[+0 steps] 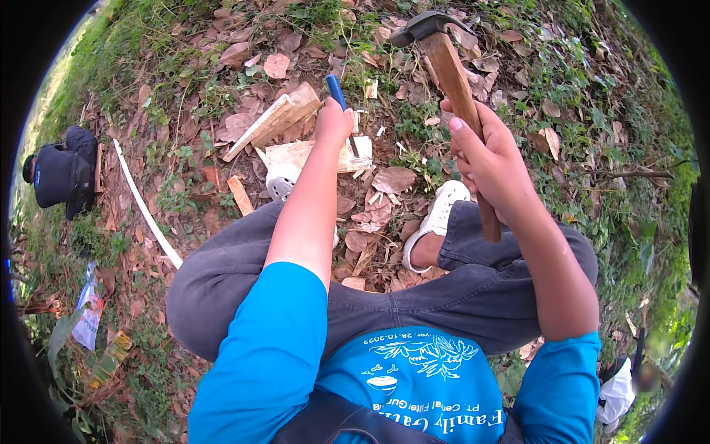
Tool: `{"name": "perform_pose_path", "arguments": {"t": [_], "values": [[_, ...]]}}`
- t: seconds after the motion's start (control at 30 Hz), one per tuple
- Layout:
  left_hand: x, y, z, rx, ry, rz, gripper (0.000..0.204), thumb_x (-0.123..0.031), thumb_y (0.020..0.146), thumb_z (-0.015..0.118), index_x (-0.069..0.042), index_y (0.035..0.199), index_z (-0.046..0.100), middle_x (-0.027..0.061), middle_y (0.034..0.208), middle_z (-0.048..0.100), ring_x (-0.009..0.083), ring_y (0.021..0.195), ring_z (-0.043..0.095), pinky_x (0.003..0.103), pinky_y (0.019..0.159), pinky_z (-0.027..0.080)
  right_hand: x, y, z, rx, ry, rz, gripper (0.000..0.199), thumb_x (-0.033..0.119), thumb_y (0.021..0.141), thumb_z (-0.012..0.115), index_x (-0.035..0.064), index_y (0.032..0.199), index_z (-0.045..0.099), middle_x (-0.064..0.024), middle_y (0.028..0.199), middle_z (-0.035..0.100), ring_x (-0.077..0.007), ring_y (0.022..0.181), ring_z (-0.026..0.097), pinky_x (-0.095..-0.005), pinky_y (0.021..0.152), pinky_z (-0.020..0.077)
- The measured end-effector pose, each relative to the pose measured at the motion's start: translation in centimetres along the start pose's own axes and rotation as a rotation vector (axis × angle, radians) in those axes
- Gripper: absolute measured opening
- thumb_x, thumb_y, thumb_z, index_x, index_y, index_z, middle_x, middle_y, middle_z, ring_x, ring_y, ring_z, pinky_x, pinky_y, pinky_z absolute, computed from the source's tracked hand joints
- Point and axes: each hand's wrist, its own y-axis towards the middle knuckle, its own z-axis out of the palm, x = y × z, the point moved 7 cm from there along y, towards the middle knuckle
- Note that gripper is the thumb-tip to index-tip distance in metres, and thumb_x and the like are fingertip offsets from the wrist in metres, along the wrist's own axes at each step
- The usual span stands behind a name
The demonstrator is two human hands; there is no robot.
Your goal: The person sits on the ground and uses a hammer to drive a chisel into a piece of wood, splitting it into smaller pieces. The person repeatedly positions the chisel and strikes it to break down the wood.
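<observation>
My left hand (335, 122) is closed around a chisel (336, 90) with a blue handle, held nearly upright. Its dark blade points down at a pale wooden board (296, 154) lying on the ground, and small wood chips lie around the tip. My right hand (488, 152) grips the wooden handle of a claw hammer (448, 70), raised to the right of the chisel with its dark metal head at the top. Behind the board rests a rough split piece of wood (277, 118).
White clogs (438, 214) on my feet flank the work spot. Dry leaves and green weeds cover the ground. To the left are a black bag (63, 174), a long pale strip (144, 203) and a plastic bag (89, 311). A white bundle (616, 392) lies at lower right.
</observation>
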Motion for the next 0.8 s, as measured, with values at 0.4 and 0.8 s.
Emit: {"name": "perform_pose_path", "arguments": {"t": [0.4, 0.8], "values": [[-2.2, 1.8, 1.2, 0.169, 0.211, -0.130, 0.058, -0.029, 0.093, 0.071, 0.004, 0.135, 0.047, 0.0237, 0.120, 0.069, 0.0359, 0.110, 0.069, 0.045, 0.093, 0.057, 0.9, -2.0, -1.3, 0.100, 0.144, 0.035, 0.035, 0.024, 0.104, 0.056, 0.0040, 0.133, 0.055, 0.0064, 0.080, 0.050, -0.0023, 0.063, 0.044, -0.0219, 0.055, 0.0376], [-5.0, 1.4, 5.5, 0.279, 0.513, 0.034, 0.037, -0.012, 0.089, 0.067, -0.002, 0.124, 0.062, 0.0222, 0.118, 0.071, 0.0354, 0.112, 0.069, 0.046, 0.093, 0.057, 0.3, -2.1, -3.6, 0.092, 0.143, -0.058, 0.035, 0.023, 0.103, 0.058, -0.0011, 0.128, 0.056, -0.0028, 0.092, 0.059, -0.0086, 0.084, 0.054, -0.0292, 0.075, 0.0466]]}}
